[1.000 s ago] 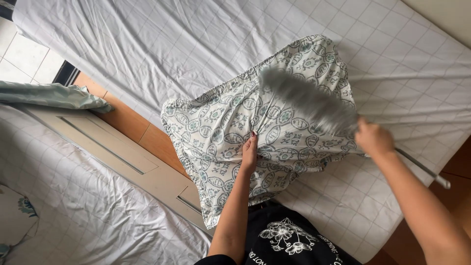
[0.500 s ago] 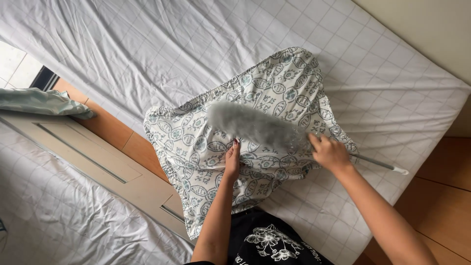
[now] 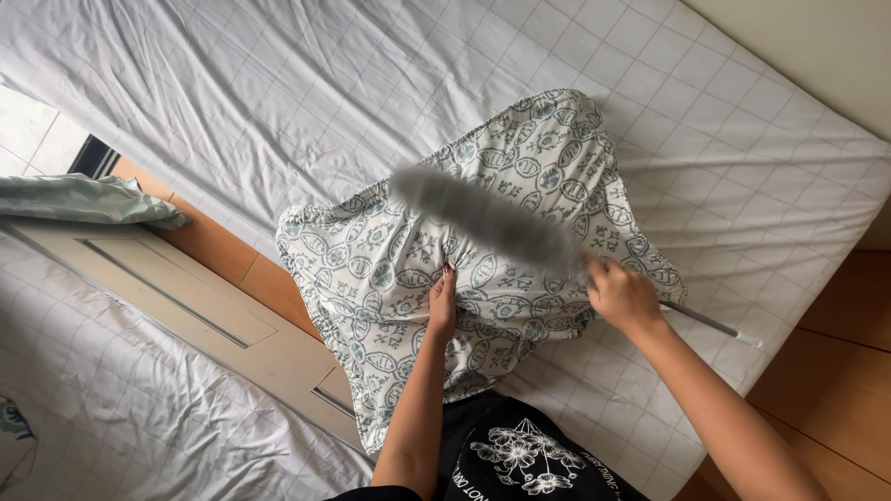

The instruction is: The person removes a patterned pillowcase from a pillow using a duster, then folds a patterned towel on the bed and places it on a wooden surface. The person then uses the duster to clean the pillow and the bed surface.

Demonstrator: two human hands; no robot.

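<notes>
Right hand (image 3: 620, 295) grips the grey duster (image 3: 483, 218); left hand (image 3: 443, 301), flat and open, pins the patterned pillow (image 3: 390, 278), which could slide toward seven o'clock, off the bed (image 3: 232, 102).

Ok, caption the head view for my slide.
Left hand steadies a patterned pillow on the bed; right hand holds a grey duster.

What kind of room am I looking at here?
Most likely a bedroom: a mattress under a white checked sheet, a patterned pillow on it being brushed with a grey duster, and wooden flooring alongside.
</notes>
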